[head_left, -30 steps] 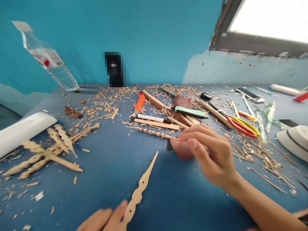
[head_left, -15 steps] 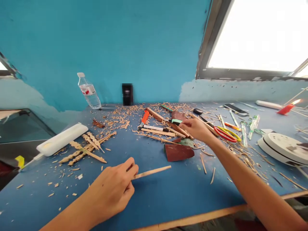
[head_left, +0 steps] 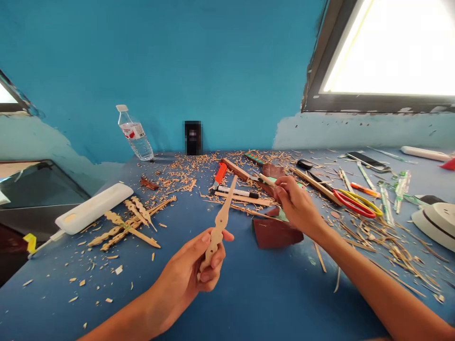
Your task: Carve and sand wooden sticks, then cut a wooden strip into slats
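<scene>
My left hand (head_left: 194, 272) is closed round the wide end of a carved wooden stick (head_left: 222, 218) with wavy edges, held tilted up above the blue table (head_left: 249, 293), its thin tip pointing away. My right hand (head_left: 296, 203) reaches over the pile of tools and grips a green-handled utility knife (head_left: 267, 180), whose blade pokes out to the left. A dark red sheet of sandpaper (head_left: 275, 233) lies just below that hand. An orange utility knife (head_left: 218, 175), a marker (head_left: 239, 192) and wooden strips (head_left: 245, 200) lie beside it.
A heap of carved sticks (head_left: 128, 225) and a white case (head_left: 94, 207) lie at the left, a water bottle (head_left: 135, 133) by the wall. Red-and-yellow scissors (head_left: 351, 201), a phone (head_left: 368, 161) and a white hat (head_left: 435, 222) are at the right. Shavings are scattered everywhere.
My left hand has lifted the carved stick off the table and tilted it upright. My right hand has taken hold of the green-handled knife in the tool pile.
</scene>
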Motion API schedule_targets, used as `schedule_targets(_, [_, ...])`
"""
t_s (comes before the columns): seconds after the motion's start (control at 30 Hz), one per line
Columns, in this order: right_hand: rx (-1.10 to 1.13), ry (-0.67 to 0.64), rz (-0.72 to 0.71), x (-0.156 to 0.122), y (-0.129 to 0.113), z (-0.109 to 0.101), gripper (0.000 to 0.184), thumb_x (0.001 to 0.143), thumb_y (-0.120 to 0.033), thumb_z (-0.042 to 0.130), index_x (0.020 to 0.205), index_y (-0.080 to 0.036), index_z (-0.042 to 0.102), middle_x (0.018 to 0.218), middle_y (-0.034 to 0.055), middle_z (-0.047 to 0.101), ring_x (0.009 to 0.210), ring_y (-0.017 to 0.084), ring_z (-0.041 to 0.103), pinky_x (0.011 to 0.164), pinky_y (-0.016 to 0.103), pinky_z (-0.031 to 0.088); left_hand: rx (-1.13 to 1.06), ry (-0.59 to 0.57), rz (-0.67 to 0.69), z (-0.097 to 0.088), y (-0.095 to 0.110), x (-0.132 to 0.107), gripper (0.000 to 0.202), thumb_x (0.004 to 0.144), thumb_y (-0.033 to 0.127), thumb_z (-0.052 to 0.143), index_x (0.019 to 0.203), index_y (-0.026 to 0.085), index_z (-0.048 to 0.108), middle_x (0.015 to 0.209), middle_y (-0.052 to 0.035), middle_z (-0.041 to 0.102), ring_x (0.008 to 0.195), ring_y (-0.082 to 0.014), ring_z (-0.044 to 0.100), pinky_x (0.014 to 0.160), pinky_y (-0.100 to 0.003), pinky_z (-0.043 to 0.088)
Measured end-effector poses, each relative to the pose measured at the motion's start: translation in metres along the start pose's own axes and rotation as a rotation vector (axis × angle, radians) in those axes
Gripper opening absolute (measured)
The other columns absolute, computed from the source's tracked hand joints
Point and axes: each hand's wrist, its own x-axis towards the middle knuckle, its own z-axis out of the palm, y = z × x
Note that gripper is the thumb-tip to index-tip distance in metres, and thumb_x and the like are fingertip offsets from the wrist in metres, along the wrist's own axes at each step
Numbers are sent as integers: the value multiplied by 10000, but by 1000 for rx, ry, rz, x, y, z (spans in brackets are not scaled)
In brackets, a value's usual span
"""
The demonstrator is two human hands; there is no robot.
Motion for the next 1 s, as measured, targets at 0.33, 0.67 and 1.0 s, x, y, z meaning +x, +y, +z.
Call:
schedule_targets(0.33, [178,-12,-452,-31,-66,-11,332,967,-47,620,1286,-138,630,877,32,754,714,135,687,663,275,547,-424,-39,-54,0,-6,-9,320,972,523,664,1100,232,701,769,39,428,579,-66,312,545,-234,255])
schedule_targets(0.67, [126,-60,-417,-34,-60,-5,275,1007,-99,610,1277,-143,630,930,50,780,726,147,725,647,269,569,-423,-39,-54,-2,-11,-7,315,955,506,697,1097,225,672,784,30,440,577,-63,338,539,-226,281])
schedule_targets(1.0, [0,-16,-598,-35,-60,-7,332,966,-28,619,1285,-105,667,931,74,790,840,193,769,761,303,650,-427,-67,-4,-1,-16,-1,201,1028,456,587,1107,274,623,785,59,482,446,-23,380,414,-154,346])
